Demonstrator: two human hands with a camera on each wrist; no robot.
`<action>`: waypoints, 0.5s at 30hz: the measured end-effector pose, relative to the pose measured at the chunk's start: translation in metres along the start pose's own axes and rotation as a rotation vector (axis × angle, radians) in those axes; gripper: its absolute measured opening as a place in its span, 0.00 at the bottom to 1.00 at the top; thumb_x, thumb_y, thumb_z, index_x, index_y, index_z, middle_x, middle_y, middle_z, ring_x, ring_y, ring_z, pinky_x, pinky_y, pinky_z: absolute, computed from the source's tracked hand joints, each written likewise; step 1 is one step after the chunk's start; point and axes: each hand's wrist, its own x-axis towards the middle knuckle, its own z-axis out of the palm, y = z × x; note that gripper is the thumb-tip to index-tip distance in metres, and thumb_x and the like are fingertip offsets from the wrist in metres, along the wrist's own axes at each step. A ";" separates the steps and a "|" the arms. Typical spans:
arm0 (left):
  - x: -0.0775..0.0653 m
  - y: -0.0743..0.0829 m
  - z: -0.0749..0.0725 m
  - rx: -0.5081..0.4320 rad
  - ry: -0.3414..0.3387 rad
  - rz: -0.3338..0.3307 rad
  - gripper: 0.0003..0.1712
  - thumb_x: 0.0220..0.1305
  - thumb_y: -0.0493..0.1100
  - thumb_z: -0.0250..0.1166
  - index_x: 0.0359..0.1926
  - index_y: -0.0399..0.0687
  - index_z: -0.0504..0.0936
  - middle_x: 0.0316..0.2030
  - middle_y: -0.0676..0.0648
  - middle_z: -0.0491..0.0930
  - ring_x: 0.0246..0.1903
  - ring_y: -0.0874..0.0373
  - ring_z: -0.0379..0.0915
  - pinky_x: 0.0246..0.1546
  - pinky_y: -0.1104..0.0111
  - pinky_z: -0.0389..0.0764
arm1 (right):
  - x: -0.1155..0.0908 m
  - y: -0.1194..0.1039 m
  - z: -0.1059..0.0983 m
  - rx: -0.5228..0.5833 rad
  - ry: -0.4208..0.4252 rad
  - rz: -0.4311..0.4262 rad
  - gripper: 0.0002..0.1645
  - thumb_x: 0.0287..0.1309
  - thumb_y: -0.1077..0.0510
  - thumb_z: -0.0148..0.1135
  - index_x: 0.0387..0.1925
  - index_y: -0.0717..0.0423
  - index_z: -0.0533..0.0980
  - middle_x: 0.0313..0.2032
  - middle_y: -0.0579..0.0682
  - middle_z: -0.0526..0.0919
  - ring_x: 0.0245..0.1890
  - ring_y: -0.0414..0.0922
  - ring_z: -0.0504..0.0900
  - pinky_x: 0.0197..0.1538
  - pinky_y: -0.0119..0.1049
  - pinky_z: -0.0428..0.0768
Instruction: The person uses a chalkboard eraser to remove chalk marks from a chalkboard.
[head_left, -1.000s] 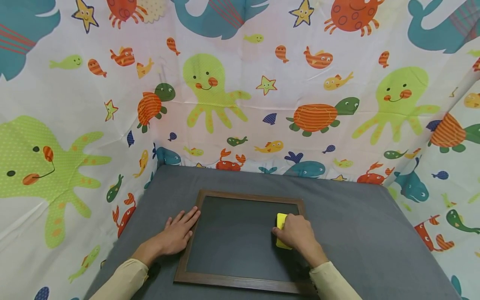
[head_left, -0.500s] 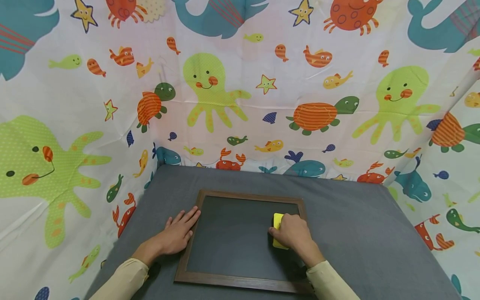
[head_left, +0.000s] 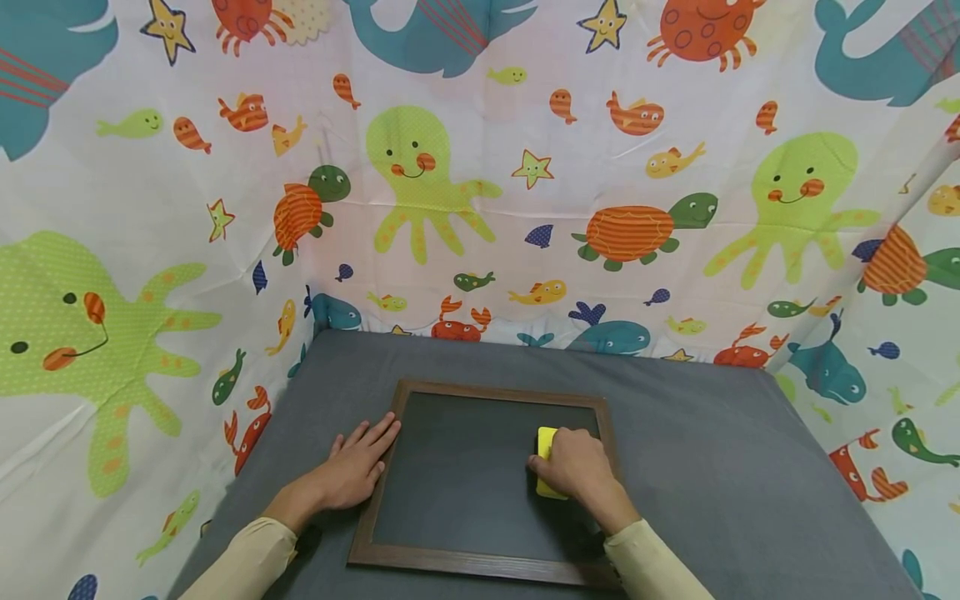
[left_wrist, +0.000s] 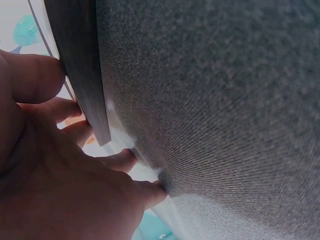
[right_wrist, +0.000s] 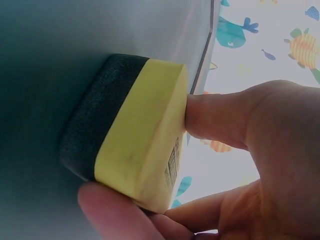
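Note:
A chalkboard [head_left: 465, 467] with a brown wooden frame lies flat. My left hand [head_left: 348, 471] rests at its left side, fingers spread and straight. In the left wrist view, some of these fingertips touch the frame [left_wrist: 82, 65] and others reach the grey cloth. My right hand [head_left: 585, 471] grips a yellow board eraser [head_left: 546, 442] on the right half of the board. Seen from the right wrist, the eraser [right_wrist: 135, 140] has a dark felt layer against the board surface, with digits on its sides and small print on its yellow back.
A grey cloth [head_left: 712, 467] covers the table beneath the board. White curtains [head_left: 525, 183] printed with sea animals rise behind the table and along both sides.
My right hand has slid the eraser a short way to the left across the board. The left hand and the board have stayed in place.

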 end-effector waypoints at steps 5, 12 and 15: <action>0.001 0.000 0.000 0.006 0.003 -0.003 0.40 0.84 0.37 0.55 0.89 0.47 0.53 0.90 0.43 0.45 0.86 0.26 0.41 0.75 0.20 0.43 | 0.000 -0.004 0.000 0.001 0.010 -0.012 0.27 0.64 0.41 0.75 0.32 0.61 0.77 0.22 0.51 0.76 0.21 0.46 0.77 0.27 0.41 0.81; 0.000 0.000 0.000 0.005 0.004 -0.006 0.40 0.84 0.37 0.55 0.89 0.47 0.53 0.90 0.43 0.45 0.85 0.26 0.41 0.75 0.20 0.42 | 0.001 -0.010 0.003 0.005 0.007 -0.009 0.27 0.64 0.42 0.75 0.33 0.63 0.78 0.23 0.51 0.76 0.22 0.46 0.77 0.29 0.42 0.81; 0.000 0.001 0.000 0.003 0.004 -0.004 0.40 0.84 0.37 0.55 0.89 0.47 0.53 0.90 0.43 0.45 0.85 0.26 0.41 0.75 0.19 0.42 | 0.001 -0.012 0.005 0.013 0.005 -0.004 0.26 0.64 0.42 0.75 0.33 0.62 0.78 0.23 0.51 0.76 0.22 0.46 0.77 0.29 0.41 0.82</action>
